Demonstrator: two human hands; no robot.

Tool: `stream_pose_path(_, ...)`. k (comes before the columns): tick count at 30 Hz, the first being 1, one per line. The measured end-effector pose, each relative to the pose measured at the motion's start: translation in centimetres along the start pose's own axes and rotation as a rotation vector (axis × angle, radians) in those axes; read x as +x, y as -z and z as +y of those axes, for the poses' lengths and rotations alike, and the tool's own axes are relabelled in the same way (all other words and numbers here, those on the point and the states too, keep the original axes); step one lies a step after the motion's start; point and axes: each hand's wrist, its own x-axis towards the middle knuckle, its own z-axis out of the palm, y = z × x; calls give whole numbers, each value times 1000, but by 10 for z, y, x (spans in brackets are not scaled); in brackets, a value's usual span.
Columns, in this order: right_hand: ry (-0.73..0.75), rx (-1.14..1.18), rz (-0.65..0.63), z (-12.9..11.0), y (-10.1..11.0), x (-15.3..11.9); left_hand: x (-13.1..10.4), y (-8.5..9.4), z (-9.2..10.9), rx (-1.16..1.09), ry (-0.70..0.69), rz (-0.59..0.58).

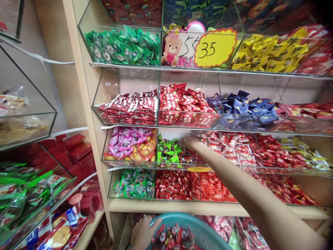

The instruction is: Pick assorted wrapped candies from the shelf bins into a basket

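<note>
At the bottom of the view my left hand (142, 233) is closed on the rim of a teal plastic basket (182, 218). Inside the basket lies a heap of dark red and brown wrapped candies (173, 238). My right arm stretches in from the lower right. Its hand (193, 143) reaches into a shelf bin, over dark red wrapped candies (191, 157); the fingers are small and blurred, so their grip does not show. Just left of this hand are bright green wrapped candies (169, 151), and red and white packets (230, 144) lie to its right.
Clear-fronted bins fill the shelves, with purple candies (127, 140), red packets (182, 104) and blue packets (247, 106). A yellow price sign (215, 48) reading 35 hangs above. Glass dividers and shelf edges (208, 130) frame the bins. Another rack (31, 194) stands left.
</note>
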Motion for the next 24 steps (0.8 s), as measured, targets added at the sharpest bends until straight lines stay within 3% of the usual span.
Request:
stream_pose_path(8,29,-93,61,4,3,-16,5,-8,-1,-24,-4,-14)
stream_pose_path(15,91,-184,201,0,21,-62,-2,-3,4,17,-17,-10)
stream_pose_path(24,142,-308,323,-1,-6,-102,-15,4,7,83,15,30)
